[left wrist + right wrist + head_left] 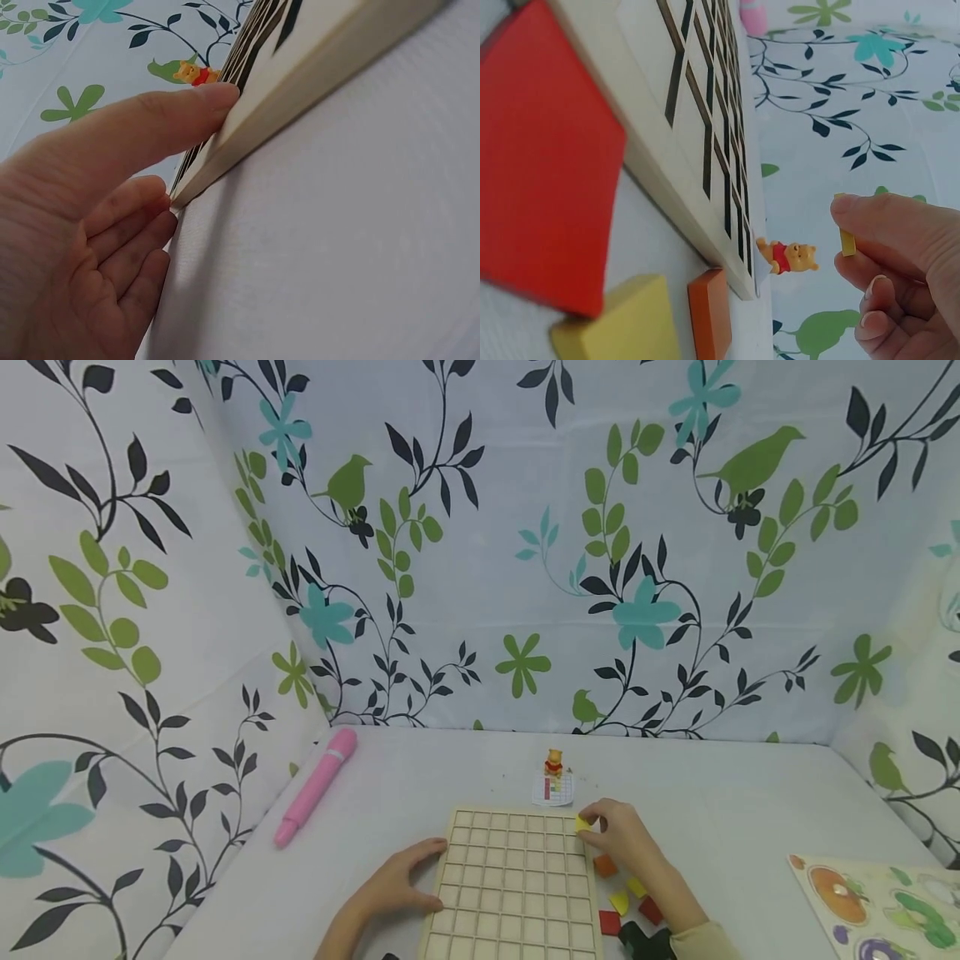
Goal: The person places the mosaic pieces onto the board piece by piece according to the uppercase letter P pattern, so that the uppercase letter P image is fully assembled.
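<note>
A wooden grid board [517, 885] lies flat on the white table. My left hand [397, 881] rests against its left edge; in the left wrist view the thumb [217, 97] touches the side of the board, the other fingers extended. Over the board's far right corner my right hand [622, 837] pinches a yellow block [846, 232] between thumb and fingertips. Beside the right edge lie loose blocks: an orange block [604, 866], a yellow quarter-round block [619, 902], another yellow block [637, 887] and red blocks [610, 922].
Past the far edge stands a small bear figure [553, 763] by a printed card with a coloured grid [553, 789]. A pink marker-shaped object [315, 789] lies at left. A vegetable picture board [873, 906] is at right. A dark green object [645, 942] sits near the front.
</note>
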